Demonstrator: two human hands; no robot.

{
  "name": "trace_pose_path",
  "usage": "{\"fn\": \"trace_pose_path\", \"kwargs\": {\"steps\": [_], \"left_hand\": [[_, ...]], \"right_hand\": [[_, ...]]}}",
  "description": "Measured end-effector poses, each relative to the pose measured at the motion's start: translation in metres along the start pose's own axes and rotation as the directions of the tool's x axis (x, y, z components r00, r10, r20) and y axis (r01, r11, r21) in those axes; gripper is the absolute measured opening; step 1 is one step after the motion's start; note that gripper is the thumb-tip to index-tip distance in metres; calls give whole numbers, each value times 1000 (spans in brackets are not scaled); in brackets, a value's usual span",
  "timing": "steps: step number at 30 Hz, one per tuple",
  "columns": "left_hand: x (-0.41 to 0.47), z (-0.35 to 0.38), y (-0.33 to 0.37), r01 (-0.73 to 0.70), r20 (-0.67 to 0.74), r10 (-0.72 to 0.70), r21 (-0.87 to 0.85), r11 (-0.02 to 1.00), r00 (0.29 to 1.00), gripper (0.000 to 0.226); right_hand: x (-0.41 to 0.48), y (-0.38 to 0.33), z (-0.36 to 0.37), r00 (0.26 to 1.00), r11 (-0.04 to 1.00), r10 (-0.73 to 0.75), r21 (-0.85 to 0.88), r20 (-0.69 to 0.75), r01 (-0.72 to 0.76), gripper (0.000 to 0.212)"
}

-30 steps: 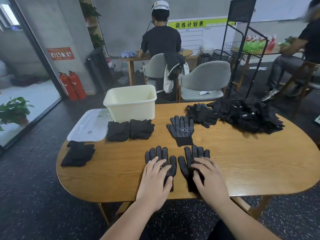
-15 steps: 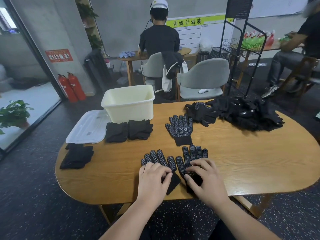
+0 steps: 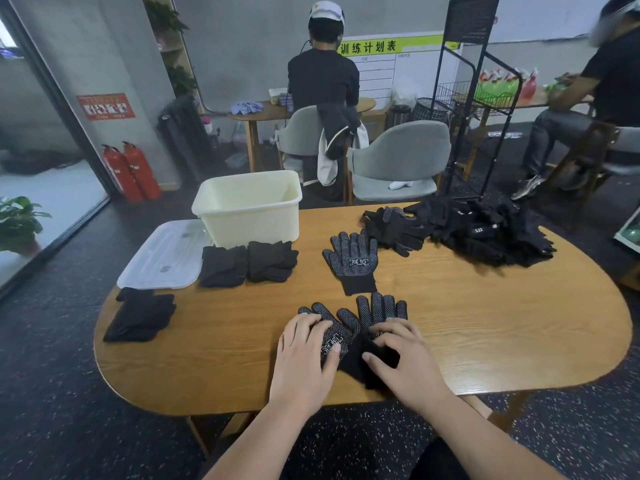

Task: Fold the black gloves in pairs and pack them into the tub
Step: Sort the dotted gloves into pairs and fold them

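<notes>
At the far left edge of the surface (image 3: 485,327) lies one folded pair (image 3: 140,318), with a clear lid (image 3: 161,254) above it. Two more folded pairs (image 3: 223,266) sit just in front of the cream tub (image 3: 249,216), and no glove shows inside it.

Lower centre, the left hand (image 3: 304,355) presses with spread, nearly straight fingers on the left glove (image 3: 334,336). Half a second ago that glove lay beside its partner. It has since been swung round, so its cuff now crosses the cuff of the right glove (image 3: 381,308). A spare glove (image 3: 353,263) lies flat above them.

The right hand (image 3: 405,358) rests on the right glove, fingers bent and thumb on the crossed cuffs. I cannot tell whether it pinches or only presses. Pairing has begun, and I judge folding comes next. Upper right, the unsorted pile (image 3: 485,233) waits.
</notes>
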State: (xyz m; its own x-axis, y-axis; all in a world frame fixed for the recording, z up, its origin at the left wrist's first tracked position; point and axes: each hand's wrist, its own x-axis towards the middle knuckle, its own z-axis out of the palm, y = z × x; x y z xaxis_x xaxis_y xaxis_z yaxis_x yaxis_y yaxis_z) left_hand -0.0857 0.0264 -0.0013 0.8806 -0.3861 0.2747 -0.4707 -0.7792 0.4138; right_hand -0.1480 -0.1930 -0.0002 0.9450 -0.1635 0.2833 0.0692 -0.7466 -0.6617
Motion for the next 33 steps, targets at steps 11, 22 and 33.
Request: {"fn": "trace_pose_path", "kwargs": {"steps": [11, 22, 33], "left_hand": [[-1, -4, 3, 2, 52, -2, -3, 1000, 999, 59], [-2, -7, 4, -40, 81, 33, 84, 996, 996, 67], [-1, -8, 6, -66, 132, 50, 117, 991, 990, 68]], "right_hand": [[30, -33, -34, 997, 986, 28, -167, 78, -15, 25], [73, -100, -133, 992, 996, -21, -86, 124, 32, 4], [87, -84, -144, 945, 941, -289, -225, -152, 251, 16]]}}
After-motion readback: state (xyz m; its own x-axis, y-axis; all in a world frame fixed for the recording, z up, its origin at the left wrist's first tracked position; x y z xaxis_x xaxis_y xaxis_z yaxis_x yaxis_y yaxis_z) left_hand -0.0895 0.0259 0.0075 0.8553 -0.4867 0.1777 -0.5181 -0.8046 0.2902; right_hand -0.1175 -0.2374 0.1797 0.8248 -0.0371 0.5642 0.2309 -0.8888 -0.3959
